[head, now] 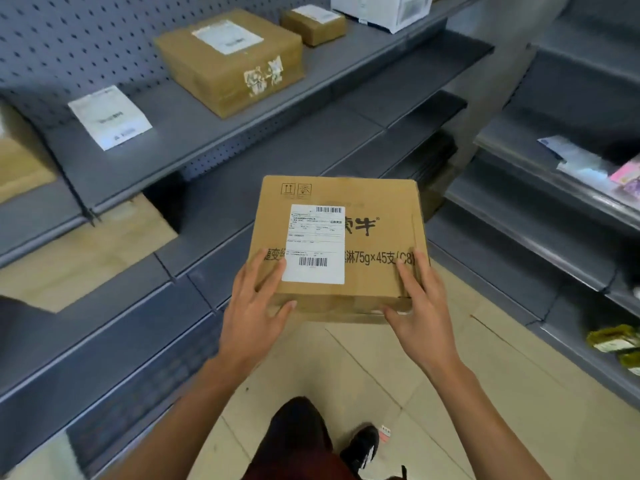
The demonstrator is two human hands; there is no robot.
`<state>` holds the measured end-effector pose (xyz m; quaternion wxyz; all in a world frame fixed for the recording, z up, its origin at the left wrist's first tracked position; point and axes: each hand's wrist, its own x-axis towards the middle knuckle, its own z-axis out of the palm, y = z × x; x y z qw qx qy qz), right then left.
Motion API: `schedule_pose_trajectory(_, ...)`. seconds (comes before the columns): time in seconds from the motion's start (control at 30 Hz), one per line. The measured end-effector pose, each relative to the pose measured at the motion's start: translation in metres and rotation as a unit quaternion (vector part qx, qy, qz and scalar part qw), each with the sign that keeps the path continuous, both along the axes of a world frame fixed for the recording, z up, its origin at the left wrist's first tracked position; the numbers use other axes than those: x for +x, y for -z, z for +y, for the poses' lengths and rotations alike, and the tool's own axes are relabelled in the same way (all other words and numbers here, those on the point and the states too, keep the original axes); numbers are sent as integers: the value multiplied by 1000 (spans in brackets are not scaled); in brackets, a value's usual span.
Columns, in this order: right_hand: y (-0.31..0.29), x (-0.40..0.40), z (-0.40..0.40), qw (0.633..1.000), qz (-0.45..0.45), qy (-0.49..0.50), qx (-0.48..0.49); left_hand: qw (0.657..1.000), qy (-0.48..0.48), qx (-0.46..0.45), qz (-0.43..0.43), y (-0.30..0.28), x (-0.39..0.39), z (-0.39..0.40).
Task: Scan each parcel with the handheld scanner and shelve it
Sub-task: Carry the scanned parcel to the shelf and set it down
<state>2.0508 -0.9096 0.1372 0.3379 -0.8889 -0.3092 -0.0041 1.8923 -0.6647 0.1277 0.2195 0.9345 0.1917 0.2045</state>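
A brown cardboard parcel (367, 244) with black print and a white shipping label (314, 244) is held in front of me above the floor. My left hand (254, 308) grips its near left corner, fingers spread on top. My right hand (420, 304) grips its near right corner. No handheld scanner is in view.
Grey metal shelves (214, 140) run along the left, with a large taped box (230, 60), a small box (313, 24), a grey bag with a white label (110, 116) and a white box (384, 8). A second shelf unit (540, 202) on the right holds flat packets. Tiled floor and my shoe lie below.
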Motion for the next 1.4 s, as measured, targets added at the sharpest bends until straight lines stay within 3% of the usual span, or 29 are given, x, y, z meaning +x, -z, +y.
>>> schedule_pose_trajectory(0.37, 18, 121, 113, 985, -16, -173, -12, 988, -150, -17, -15, 29, 52, 54)
schedule_pose_trajectory(0.83, 23, 277, 228, 967, 65, -245, -17, 966, -257, 20, 26, 32, 177, 116)
schedule_pose_trajectory(1.17, 53, 375, 272, 934, 45, -355, -15, 934, -353, 37, 34, 55, 251, 109)
schedule_pose_trajectory(1.4, 70, 396, 298, 927, -9, -372, 44, 921, -385, 55, -31, 71, 274, 119)
